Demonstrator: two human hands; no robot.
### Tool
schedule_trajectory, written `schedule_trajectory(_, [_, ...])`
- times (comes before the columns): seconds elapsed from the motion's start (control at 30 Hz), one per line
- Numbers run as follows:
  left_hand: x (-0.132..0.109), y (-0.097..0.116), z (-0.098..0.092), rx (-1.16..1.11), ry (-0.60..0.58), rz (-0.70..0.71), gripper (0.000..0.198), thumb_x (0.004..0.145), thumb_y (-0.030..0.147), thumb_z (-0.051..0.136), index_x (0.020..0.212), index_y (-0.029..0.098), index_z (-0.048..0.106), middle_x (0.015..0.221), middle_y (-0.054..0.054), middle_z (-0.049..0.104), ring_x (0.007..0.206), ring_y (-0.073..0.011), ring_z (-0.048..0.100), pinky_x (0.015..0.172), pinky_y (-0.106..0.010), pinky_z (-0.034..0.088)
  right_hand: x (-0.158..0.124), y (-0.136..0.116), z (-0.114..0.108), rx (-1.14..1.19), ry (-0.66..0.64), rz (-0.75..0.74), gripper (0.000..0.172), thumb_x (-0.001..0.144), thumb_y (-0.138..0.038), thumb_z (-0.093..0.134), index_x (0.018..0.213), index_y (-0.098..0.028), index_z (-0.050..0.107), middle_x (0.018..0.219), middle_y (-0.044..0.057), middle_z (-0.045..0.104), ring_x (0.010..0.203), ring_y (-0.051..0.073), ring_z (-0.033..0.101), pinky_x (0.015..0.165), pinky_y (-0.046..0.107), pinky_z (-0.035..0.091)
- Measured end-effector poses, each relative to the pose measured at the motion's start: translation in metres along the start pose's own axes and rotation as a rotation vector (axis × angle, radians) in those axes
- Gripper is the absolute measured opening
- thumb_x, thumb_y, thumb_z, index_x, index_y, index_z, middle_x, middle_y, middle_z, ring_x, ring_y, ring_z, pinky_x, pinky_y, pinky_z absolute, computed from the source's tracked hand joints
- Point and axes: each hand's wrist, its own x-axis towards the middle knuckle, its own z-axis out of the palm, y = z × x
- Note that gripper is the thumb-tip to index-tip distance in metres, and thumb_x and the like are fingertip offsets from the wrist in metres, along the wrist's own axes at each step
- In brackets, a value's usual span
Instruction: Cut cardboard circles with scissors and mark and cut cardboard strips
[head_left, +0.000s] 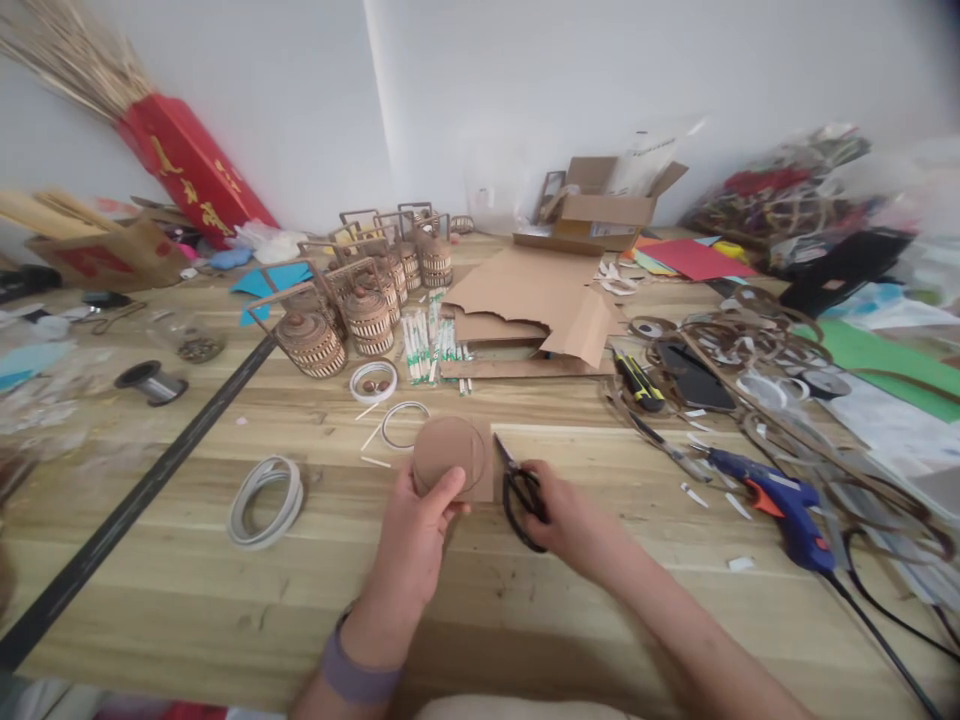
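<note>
My left hand (424, 520) grips a piece of brown cardboard (454, 450), thumb on top and fingers underneath. Its left side has a rounded edge, and a circle line runs across it toward the straight right edge. In my right hand (559, 515) is a pair of black-handled scissors (519, 490), blades pointing up and left, just right of the cardboard and apart from it. Behind the cardboard lies a thin white ring (405, 408). Further left sits a roll of white tape (264, 500).
Several small woven baskets with handles (367, 315) stand at the back. Torn cardboard sheets (525, 290) lie behind my hands. At the right are a blue glue gun (780, 500) with its cord, a yellow-black utility knife (639, 380) and coiled brown strips (720, 320).
</note>
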Motion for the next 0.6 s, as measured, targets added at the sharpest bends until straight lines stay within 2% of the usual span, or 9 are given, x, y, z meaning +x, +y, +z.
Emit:
schedule_trajectory(0.07, [-0.002, -0.002, 0.005, -0.045, -0.019, -0.050, 0.055, 0.046, 0.024, 0.096, 0.092, 0.016, 0.066, 0.083, -0.001, 0.075, 0.070, -0.0134, 0.069, 0.057, -0.021, 0.055, -0.004, 0.018, -0.002, 0.269, 0.091, -0.054, 0.054, 0.085, -0.016, 0.057, 0.137, -0.016, 0.040, 0.085, 0.002, 0.065, 0.073, 0.020, 0.065, 0.066, 0.029, 0.047])
schedule_trajectory(0.13, [-0.005, -0.006, 0.011, -0.076, -0.049, -0.093, 0.052, 0.046, 0.023, 0.096, 0.090, 0.015, 0.068, 0.083, -0.002, 0.076, 0.072, -0.0151, 0.070, 0.062, -0.024, 0.058, -0.010, 0.027, -0.004, 0.569, 0.146, -0.123, 0.064, 0.084, -0.028, 0.063, 0.140, -0.020, 0.033, 0.079, -0.003, 0.057, 0.067, 0.018, 0.059, 0.062, 0.030, 0.046])
schedule_trajectory(0.2, [-0.007, -0.011, 0.017, -0.084, -0.082, -0.135, 0.049, 0.047, 0.024, 0.096, 0.088, 0.014, 0.071, 0.085, -0.004, 0.077, 0.075, -0.0164, 0.070, 0.065, -0.026, 0.060, -0.015, 0.025, -0.006, 0.808, 0.126, -0.190, 0.077, 0.079, -0.040, 0.072, 0.142, -0.024, 0.030, 0.076, -0.005, 0.053, 0.067, 0.018, 0.056, 0.062, 0.030, 0.046])
schedule_trajectory(0.27, [-0.008, -0.017, 0.022, -0.069, -0.111, -0.169, 0.048, 0.048, 0.028, 0.096, 0.088, 0.014, 0.073, 0.088, -0.005, 0.078, 0.077, -0.0177, 0.070, 0.066, -0.027, 0.059, -0.017, 0.017, -0.009, 0.969, 0.123, -0.210, 0.076, 0.073, -0.048, 0.079, 0.133, -0.027, 0.037, 0.075, -0.005, 0.053, 0.069, 0.018, 0.056, 0.063, 0.030, 0.046])
schedule_trajectory(0.33, [-0.009, -0.022, 0.025, -0.034, -0.152, -0.192, 0.047, 0.051, 0.032, 0.096, 0.089, 0.014, 0.075, 0.091, -0.007, 0.079, 0.079, -0.0194, 0.070, 0.064, -0.026, 0.056, -0.016, 0.008, -0.011, 1.062, 0.196, -0.172, 0.062, 0.071, -0.053, 0.082, 0.115, -0.028, 0.046, 0.077, -0.004, 0.054, 0.071, 0.018, 0.055, 0.064, 0.029, 0.045])
schedule_trajectory(0.4, [-0.008, -0.026, 0.027, 0.005, -0.206, -0.204, 0.046, 0.055, 0.035, 0.094, 0.093, 0.016, 0.077, 0.096, -0.009, 0.079, 0.083, -0.0200, 0.070, 0.061, -0.024, 0.051, -0.013, 0.002, -0.010, 1.114, 0.254, -0.120, 0.056, 0.068, -0.055, 0.084, 0.101, -0.028, 0.047, 0.080, -0.003, 0.056, 0.070, 0.017, 0.054, 0.063, 0.028, 0.044])
schedule_trajectory(0.6, [-0.004, -0.031, 0.029, 0.061, -0.234, -0.271, 0.047, 0.053, 0.034, 0.094, 0.094, 0.018, 0.078, 0.091, -0.005, 0.079, 0.078, -0.0172, 0.068, 0.064, -0.024, 0.047, -0.005, 0.008, -0.005, 1.183, 0.221, -0.097, 0.051, 0.066, -0.049, 0.085, 0.096, -0.026, 0.050, 0.071, -0.007, 0.048, 0.061, 0.013, 0.043, 0.056, 0.024, 0.038])
